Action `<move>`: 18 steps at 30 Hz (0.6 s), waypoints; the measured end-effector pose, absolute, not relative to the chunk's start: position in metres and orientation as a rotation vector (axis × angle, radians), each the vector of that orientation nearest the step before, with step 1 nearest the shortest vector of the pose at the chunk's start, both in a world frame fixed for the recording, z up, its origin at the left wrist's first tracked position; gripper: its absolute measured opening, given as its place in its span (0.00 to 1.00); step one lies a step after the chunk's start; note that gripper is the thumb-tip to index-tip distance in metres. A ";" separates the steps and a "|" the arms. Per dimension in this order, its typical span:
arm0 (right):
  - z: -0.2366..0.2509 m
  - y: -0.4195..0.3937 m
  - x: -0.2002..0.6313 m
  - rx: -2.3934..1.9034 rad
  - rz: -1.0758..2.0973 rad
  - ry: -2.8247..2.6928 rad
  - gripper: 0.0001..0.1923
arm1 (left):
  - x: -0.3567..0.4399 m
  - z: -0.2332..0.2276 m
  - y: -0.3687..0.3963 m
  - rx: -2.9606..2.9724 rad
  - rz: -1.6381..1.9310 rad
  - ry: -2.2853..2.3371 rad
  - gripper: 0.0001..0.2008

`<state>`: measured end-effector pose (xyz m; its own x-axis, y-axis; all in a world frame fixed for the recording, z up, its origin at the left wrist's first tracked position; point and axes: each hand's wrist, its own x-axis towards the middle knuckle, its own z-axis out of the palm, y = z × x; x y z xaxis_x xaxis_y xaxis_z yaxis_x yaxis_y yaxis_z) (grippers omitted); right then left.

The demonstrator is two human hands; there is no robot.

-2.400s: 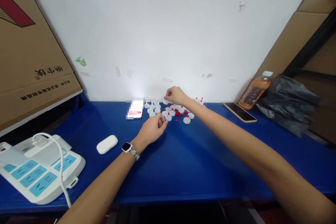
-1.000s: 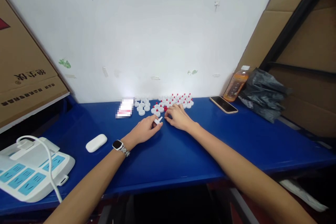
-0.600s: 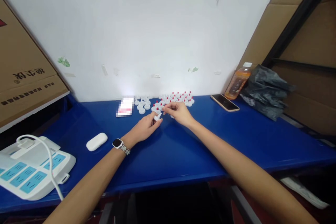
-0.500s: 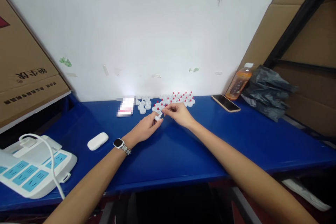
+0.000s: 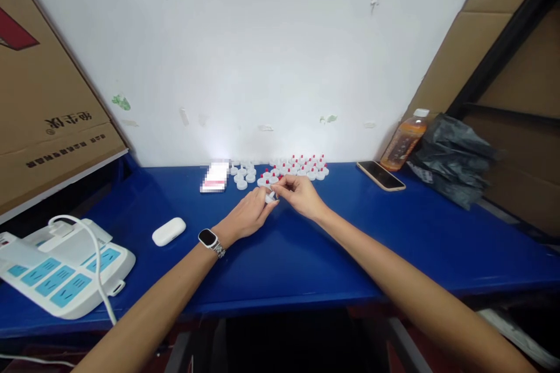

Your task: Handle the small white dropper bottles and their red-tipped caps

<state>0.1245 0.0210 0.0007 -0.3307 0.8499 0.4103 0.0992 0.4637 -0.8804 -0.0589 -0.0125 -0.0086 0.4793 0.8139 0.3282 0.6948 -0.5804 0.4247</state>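
Note:
My left hand (image 5: pixel 247 213), with a watch on its wrist, grips a white nozzle cap (image 5: pixel 270 199) between thumb and fingers, its spout tilted up to the right. The fingertips of my right hand (image 5: pixel 300 193) are pinched together at the spout's tip. Whatever small piece they hold is hidden by the fingers. Just behind my hands stand several white caps with red tips (image 5: pixel 311 175). Left of these, several white caps without red tips (image 5: pixel 242 184) rest on the blue table (image 5: pixel 301 262).
A phone (image 5: pixel 381 176), an orange drink bottle (image 5: pixel 405 141) and a black plastic bag (image 5: pixel 455 157) are at the right. At left lie a white earphone case (image 5: pixel 168 232), a power strip (image 5: pixel 65 288) with a cable, and a blurred-out flat item (image 5: pixel 215 177). Cardboard (image 5: pixel 56 87) flanks the wall.
The view has shifted slightly, so everything sits a little further right. My right fingertips are closer in over the spout tip. My left hand keeps hold of the nozzle cap.

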 end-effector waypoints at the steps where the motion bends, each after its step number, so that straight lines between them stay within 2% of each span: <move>1: 0.000 0.021 0.124 -0.807 0.981 -1.743 0.15 | -0.059 -0.009 -0.012 2.493 0.750 1.291 0.16; 7: 0.005 0.023 0.124 -0.800 0.996 -1.753 0.13 | -0.054 -0.005 -0.011 2.482 0.777 1.274 0.16; 14: 0.009 0.025 0.136 -1.002 0.541 -2.105 0.06 | -0.059 -0.016 -0.003 2.554 0.743 1.343 0.21; 18: 0.011 0.027 0.138 -1.052 0.323 -2.214 0.06 | -0.059 -0.018 0.000 2.607 0.689 1.342 0.19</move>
